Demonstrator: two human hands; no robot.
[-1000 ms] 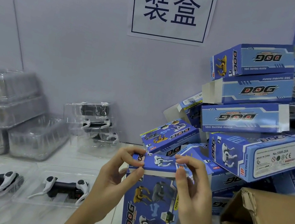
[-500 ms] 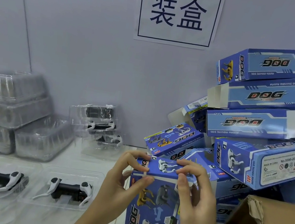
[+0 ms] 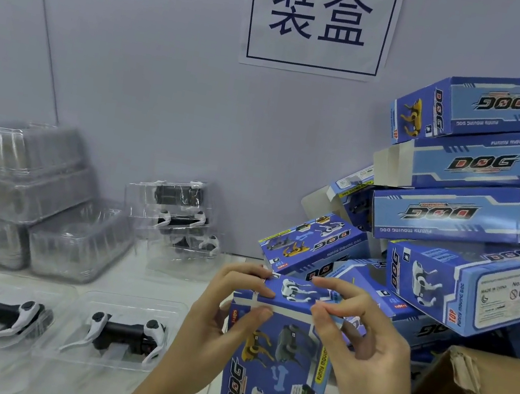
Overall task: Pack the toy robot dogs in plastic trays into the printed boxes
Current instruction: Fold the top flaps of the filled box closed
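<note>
While both hands pinch its top flap, the printed box [image 3: 273, 374] stands upright — blue, dog-patterned.

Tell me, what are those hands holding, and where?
Both hands, left hand and right hand, pinch the top flap of the upright printed box.

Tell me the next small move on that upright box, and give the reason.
Probably press the top flap down and tuck it in. The upright printed box stands on the table, its flap folded over but a pale strip shows beneath it, so it looks not fully seated. The left hand and right hand both pinch the flap's ends.
</note>
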